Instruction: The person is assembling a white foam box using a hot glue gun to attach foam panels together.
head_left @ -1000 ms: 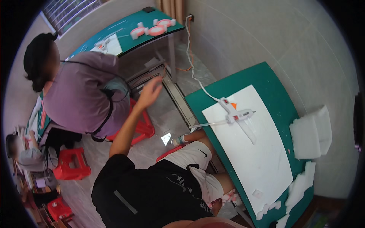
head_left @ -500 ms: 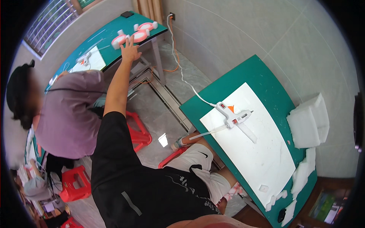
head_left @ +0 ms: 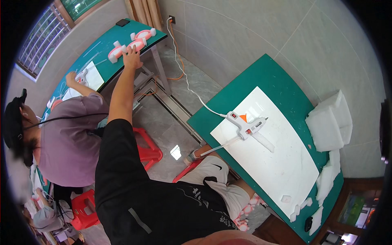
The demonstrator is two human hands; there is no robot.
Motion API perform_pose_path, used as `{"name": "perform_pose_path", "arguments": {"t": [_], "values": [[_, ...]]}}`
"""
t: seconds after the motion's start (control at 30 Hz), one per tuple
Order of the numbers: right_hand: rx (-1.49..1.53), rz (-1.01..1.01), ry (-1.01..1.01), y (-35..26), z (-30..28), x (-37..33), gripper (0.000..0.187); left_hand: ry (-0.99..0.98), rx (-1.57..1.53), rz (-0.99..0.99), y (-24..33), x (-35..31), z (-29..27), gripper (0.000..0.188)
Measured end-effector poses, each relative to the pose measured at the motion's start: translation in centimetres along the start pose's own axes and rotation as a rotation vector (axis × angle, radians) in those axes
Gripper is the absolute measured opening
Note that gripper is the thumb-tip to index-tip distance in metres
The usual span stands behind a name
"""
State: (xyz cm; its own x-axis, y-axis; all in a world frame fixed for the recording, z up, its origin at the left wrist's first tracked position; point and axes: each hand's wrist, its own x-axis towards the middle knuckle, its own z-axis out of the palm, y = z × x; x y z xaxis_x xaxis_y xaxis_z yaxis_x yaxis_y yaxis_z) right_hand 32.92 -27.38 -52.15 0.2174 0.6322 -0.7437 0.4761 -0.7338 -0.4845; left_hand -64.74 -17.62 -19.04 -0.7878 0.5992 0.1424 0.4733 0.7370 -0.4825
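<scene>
My left arm stretches up and left to the far green table. My left hand (head_left: pixel 132 60) is there with its fingers apart, their tips at the near edge of the middle one of three pink-rimmed round pieces with white foam blocks. This middle piece (head_left: pixel 138 43) lies between the left piece (head_left: pixel 115 53) and the right piece (head_left: pixel 143 34). Whether my fingertips touch it, I cannot tell. My right hand is out of view. On the nearer table, a white glue gun (head_left: pixel 245 127) with a clear glue stick rests on a white board (head_left: pixel 281 163).
A co-worker in a purple shirt (head_left: pixel 73 139) sits at the far table, a hand near another glue gun (head_left: pixel 81 76). White foam blocks (head_left: pixel 330 121) and scraps line the near table's right edge. A white cord (head_left: pixel 192 87) crosses the gap. Red stools (head_left: pixel 148 149) stand below.
My left hand has come down closer to the middle piece, its fingers less stretched. The co-worker has raised a hand beside the far glue gun. The whole view has shifted slightly.
</scene>
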Motion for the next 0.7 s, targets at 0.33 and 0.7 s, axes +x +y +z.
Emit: {"name": "perform_pose_path", "arguments": {"t": [0.33, 0.7], "values": [[-0.34, -0.238, 0.006, -4.2, 0.1, 3.5, 0.031, 0.208, 0.027, 0.025, -1.3, -3.1, -3.6, 0.087], [-0.324, -0.456, 0.087, -5.2, -4.1, -3.9, 0.046, 0.898, -0.524, 0.706, 11.5, -18.0, -25.5, 0.066]]}}
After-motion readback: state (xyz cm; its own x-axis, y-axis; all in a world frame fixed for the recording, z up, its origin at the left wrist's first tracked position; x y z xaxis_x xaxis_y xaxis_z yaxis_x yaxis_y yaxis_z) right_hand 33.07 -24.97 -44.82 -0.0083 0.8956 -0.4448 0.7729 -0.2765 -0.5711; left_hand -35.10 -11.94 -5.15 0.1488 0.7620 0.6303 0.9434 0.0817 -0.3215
